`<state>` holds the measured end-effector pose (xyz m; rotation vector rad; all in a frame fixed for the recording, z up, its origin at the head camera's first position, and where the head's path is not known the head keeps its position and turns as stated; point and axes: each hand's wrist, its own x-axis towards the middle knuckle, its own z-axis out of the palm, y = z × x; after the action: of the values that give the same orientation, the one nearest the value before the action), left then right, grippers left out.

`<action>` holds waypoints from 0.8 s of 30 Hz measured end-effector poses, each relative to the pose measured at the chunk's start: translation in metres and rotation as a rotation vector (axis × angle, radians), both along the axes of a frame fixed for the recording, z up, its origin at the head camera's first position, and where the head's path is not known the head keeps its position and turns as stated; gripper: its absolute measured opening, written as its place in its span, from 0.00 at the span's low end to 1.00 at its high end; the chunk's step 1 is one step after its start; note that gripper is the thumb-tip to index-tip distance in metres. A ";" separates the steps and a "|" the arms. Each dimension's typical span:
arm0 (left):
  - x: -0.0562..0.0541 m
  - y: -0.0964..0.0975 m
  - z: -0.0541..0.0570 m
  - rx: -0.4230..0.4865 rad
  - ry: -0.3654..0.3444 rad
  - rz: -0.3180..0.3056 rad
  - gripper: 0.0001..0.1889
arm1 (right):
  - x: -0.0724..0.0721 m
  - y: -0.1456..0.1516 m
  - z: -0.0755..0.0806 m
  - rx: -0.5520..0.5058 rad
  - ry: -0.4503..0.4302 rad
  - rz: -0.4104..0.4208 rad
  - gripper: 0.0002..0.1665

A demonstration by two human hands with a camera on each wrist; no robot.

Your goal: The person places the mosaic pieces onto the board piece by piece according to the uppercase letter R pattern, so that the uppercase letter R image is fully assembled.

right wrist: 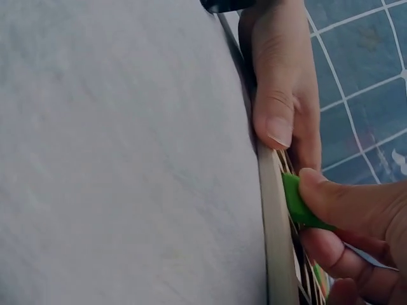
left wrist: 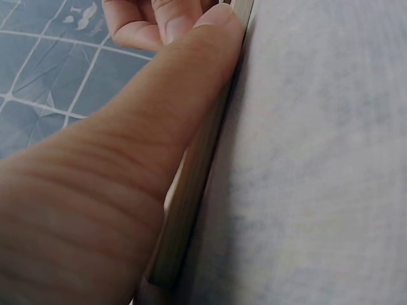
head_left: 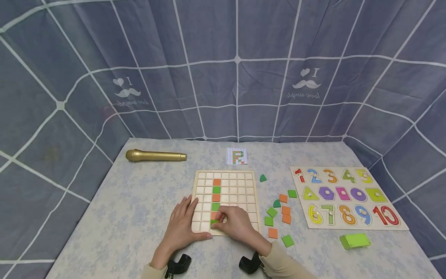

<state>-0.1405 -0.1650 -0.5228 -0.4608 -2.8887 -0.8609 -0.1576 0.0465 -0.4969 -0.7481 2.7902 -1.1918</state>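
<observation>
A wooden grid board (head_left: 242,185) lies on the table in front of me. One of its columns holds alternating orange and green square tiles, topped by an orange tile (head_left: 216,181). At the bottom of that column my right hand (head_left: 237,224) pinches a green square tile (right wrist: 294,198) between thumb and finger, tilted at the board's near edge in the right wrist view. My left hand (head_left: 182,223) rests at the near left corner, fingers straight along the left side. Its thumb (left wrist: 191,70) presses along the near edge.
Loose green and orange tiles, among them an orange tile (head_left: 273,233), lie right of the board. Further right are a number puzzle board (head_left: 303,224) and a lime-green block (head_left: 355,241). A gold microphone (head_left: 156,155) and a pattern card (head_left: 230,156) lie at the back.
</observation>
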 end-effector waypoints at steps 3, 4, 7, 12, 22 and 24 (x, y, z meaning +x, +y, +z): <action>0.000 0.000 0.000 0.001 -0.010 -0.003 0.64 | 0.000 0.001 0.001 0.018 -0.012 0.017 0.12; 0.000 0.000 0.000 0.002 -0.014 -0.002 0.64 | 0.000 0.001 0.002 0.025 -0.012 0.023 0.12; 0.001 -0.001 0.000 0.002 -0.025 -0.003 0.64 | 0.001 0.002 0.003 0.054 0.013 0.029 0.09; 0.001 -0.001 0.000 -0.007 -0.028 0.006 0.64 | 0.002 0.003 0.003 0.107 0.095 0.013 0.09; 0.000 0.000 0.000 -0.010 -0.031 0.007 0.64 | 0.002 0.004 0.003 0.143 0.142 0.025 0.11; 0.000 0.000 0.000 -0.003 -0.032 0.007 0.64 | 0.001 0.005 0.003 0.144 0.135 0.029 0.11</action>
<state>-0.1402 -0.1648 -0.5228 -0.4413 -2.9198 -0.8707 -0.1563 0.0511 -0.4939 -0.8834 2.9225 -0.9567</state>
